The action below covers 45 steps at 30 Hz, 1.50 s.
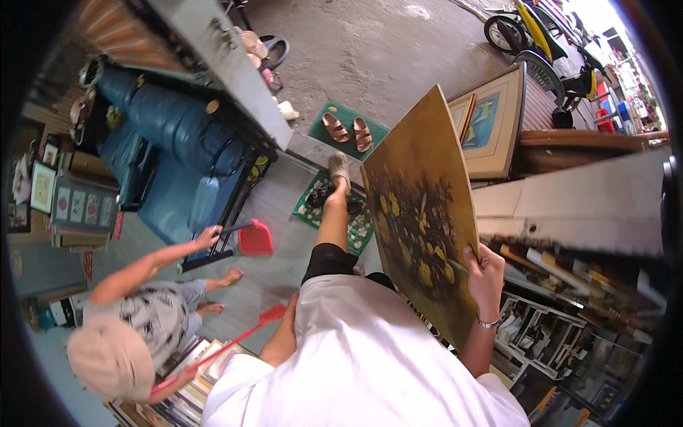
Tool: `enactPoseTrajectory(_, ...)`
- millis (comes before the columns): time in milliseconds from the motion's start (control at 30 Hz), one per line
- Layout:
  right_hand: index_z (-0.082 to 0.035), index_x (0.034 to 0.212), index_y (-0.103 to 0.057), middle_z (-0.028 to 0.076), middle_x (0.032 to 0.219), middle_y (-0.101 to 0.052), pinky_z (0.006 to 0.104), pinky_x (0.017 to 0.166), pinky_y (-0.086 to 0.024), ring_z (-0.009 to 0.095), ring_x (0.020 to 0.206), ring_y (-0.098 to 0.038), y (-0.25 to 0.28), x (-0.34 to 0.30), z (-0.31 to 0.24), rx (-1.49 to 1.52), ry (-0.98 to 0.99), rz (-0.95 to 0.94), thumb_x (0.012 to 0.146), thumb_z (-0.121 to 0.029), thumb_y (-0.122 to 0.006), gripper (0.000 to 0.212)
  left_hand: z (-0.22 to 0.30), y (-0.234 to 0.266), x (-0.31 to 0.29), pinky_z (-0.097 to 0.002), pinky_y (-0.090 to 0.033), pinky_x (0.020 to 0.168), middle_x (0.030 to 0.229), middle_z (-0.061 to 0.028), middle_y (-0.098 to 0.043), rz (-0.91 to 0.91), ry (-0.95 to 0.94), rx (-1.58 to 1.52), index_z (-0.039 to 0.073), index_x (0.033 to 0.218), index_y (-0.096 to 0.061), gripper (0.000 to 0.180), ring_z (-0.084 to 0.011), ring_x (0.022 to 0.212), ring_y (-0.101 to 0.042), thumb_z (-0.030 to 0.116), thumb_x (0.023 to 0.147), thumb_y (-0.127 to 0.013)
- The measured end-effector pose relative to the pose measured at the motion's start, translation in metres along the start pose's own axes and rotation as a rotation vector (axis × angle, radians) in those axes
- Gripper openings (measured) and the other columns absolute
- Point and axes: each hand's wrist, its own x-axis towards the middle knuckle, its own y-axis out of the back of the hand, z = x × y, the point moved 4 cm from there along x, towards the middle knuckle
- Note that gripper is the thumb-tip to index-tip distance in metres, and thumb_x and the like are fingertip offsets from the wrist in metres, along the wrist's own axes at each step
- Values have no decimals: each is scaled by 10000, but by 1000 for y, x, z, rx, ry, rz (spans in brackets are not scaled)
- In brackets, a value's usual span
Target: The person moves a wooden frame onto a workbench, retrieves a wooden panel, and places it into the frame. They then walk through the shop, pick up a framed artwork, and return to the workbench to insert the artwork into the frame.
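My right hand (486, 276) grips the edge of a large unframed painting (420, 220) of yellow flowers on a brown ground. The thumb lies over the painted face, and the panel stands tilted upright at my right side. My left hand (291, 307) hangs by my hip, its fingers mostly hidden against my shorts. Close to it is the flat red head of a long-handled tool (272, 314), which a co-worker in a cap (110, 359) holds. In their other hand is the dark handle of a red dustpan (256, 238).
My clog-shod foot (339, 169) is at the doorway, between a floral mat (361, 231) and a green mat with brown sandals (362, 134). Framed pictures (491, 121) lean at the right. Blue water bottles (167, 117) lie on a rack at the left.
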Motion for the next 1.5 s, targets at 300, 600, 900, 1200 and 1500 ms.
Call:
enactPoseTrajectory(300,53,812,-549,71,586,-259,325,452,-238,114,515,-256,-23,282,-100,-21,-130,80,896,-98,-608,183,291,156,252,-359,-491,704,824,-152,-665,-41,-55,167,11,852,-637,326,-216,764,-640,317,924,-551)
enactPoseTrajectory(600,33,833,-590,78,541,-293,315,448,-234,117,490,-262,13,411,-187,-24,-140,218,896,-108,-619,157,844,330,354,-293,-512,712,916,-80,-689,60,-714,-529,20,1028,-635,262,-146,785,-641,259,969,-546)
enactPoseTrajectory(900,-22,1005,-670,169,554,-406,328,451,-319,201,430,-369,22,574,-191,-18,-116,261,873,-110,-639,161,1237,317,273,-257,-452,797,834,-71,-634,-27,-1469,-714,12,972,-627,526,-140,806,-581,477,1017,-384)
enactPoseTrajectory(1200,-11,893,-643,199,586,-468,345,458,-347,263,465,-429,35,831,-181,-14,-44,87,847,-86,-640,88,1419,272,462,-225,-279,477,514,41,-355,-74,-1041,-855,121,539,-384,627,-49,487,-329,520,1019,-323)
enactPoseTrajectory(1500,7,887,-667,132,521,-447,307,452,-258,131,450,-327,97,1027,-157,142,-156,191,834,-79,-662,101,1678,241,489,-326,-185,471,558,41,-224,-160,-1111,-900,79,568,-236,602,-64,561,-218,401,1001,-502)
